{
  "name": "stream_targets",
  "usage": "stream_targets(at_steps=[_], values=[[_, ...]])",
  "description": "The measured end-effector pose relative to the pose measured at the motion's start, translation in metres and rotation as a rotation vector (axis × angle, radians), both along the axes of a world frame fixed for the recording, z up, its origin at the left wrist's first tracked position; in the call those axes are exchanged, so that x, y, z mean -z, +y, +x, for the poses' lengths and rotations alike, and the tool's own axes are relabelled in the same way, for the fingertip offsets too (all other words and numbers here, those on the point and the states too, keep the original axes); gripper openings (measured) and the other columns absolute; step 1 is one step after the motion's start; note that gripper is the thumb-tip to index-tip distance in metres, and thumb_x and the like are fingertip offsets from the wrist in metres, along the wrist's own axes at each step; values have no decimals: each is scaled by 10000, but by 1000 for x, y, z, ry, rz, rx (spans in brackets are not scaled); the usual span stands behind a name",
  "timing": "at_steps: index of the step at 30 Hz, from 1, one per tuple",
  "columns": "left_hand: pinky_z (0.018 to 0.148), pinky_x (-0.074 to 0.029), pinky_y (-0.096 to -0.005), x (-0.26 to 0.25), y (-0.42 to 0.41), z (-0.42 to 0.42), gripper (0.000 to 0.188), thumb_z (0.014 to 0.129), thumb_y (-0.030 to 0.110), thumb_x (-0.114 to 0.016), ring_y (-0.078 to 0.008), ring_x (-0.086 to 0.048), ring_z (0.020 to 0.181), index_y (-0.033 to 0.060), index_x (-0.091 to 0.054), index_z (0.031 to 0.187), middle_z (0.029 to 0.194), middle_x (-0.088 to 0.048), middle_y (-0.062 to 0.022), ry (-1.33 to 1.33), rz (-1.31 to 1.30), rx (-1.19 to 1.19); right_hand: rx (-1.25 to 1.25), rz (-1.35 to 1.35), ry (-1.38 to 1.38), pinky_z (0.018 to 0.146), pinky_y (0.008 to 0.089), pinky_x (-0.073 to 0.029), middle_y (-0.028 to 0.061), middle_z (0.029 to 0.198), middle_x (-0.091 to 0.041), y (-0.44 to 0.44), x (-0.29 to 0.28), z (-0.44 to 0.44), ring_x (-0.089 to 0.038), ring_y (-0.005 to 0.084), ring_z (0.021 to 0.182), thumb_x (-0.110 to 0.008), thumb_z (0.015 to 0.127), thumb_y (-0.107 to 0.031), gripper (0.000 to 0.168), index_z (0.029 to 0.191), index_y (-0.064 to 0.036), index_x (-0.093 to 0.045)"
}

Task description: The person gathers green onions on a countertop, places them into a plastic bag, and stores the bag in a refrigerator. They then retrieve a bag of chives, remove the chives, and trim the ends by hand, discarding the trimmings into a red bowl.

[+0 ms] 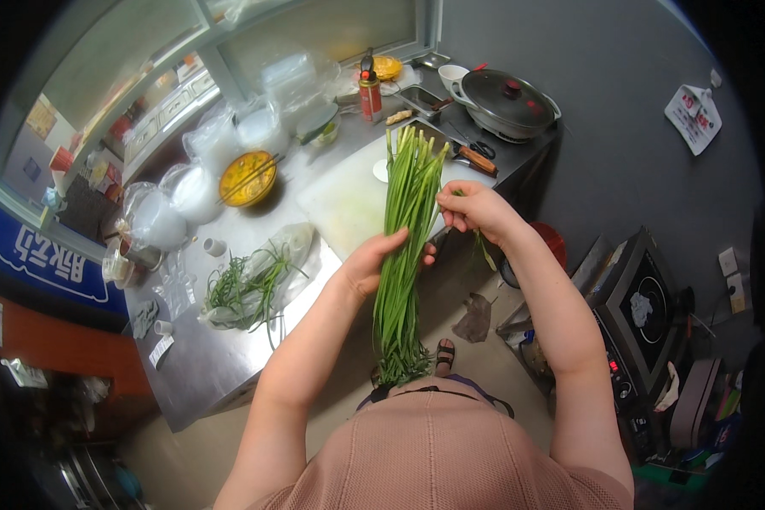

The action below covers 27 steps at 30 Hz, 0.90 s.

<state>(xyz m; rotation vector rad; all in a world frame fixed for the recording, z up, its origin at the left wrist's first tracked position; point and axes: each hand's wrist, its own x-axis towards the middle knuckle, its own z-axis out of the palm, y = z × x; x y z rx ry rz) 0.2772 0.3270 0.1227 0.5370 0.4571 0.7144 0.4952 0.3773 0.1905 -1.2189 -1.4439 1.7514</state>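
A long bunch of green garlic chives [400, 204] hangs in front of me, its pale cut ends up and its leafy tips near my waist. My left hand [382, 258] is wrapped around the middle of the bunch. Beside its upper right edge, my right hand [475, 210] pinches a few loose green strands [482, 250] that dangle below the fingers. Behind the stalk ends lies a white cutting board [347, 191]. More chives [236, 287] rest on a clear plastic bag [293, 245] on the steel table [191, 389].
A wooden-handled knife [477, 159] and scissors [481, 148] lie by the board, near a lidded electric pan [510, 105]. A yellow bowl with chopsticks [248, 180] and a red gas canister [370, 95] stand farther back. At right is an induction cooker [644, 306].
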Motion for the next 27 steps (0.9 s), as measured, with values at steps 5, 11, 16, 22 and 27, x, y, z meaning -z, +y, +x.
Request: stream_targets(at_steps=[5, 11, 16, 22, 27], values=[[765, -528, -315, 5, 1, -3, 375, 807, 127, -660, -208, -628, 863, -26, -538, 1127, 1005, -627, -143, 162, 51, -86, 189, 38, 177, 573, 213, -406, 48, 847, -611, 9, 7, 8, -538, 87, 715, -506, 877, -135, 89, 811, -85, -538], [735, -518, -308, -5, -4, -2, 377, 725, 34, -672, -200, -616, 813, -15, -558, 1081, 944, -626, -123, 173, 42, -86, 497, -280, 711, 657, 286, -487, 172, 898, -617, 30, 21, 23, -601, 212, 765, -471, 877, -101, 158, 959, 20, -529], [707, -511, -305, -6, -4, -6, 352, 713, 7, -646, -195, -604, 777, -16, -551, 1051, 893, -609, -113, 209, 126, -24, 709, -108, 715, 623, 256, -449, 143, 881, -601, 54, 21, 39, -581, 200, 743, -478, 885, -80, 134, 977, 14, -504], [675, -494, -282, -17, -8, -2, 351, 703, 0, -625, -186, -590, 733, -28, -538, 1043, 873, -596, -124, 242, 124, -7, 729, -212, 883, 622, 282, -432, 111, 858, -526, 67, 24, 31, -509, 183, 695, -432, 917, -99, 113, 888, 6, -459], [660, -487, -279, -18, -9, -7, 339, 704, 1, -618, -181, -583, 715, -29, -536, 1032, 855, -586, -119, 231, 157, 7, 731, -126, 820, 575, 281, -426, 136, 786, -501, 79, 21, 45, -473, 189, 626, -467, 875, -33, 63, 844, 12, -436]])
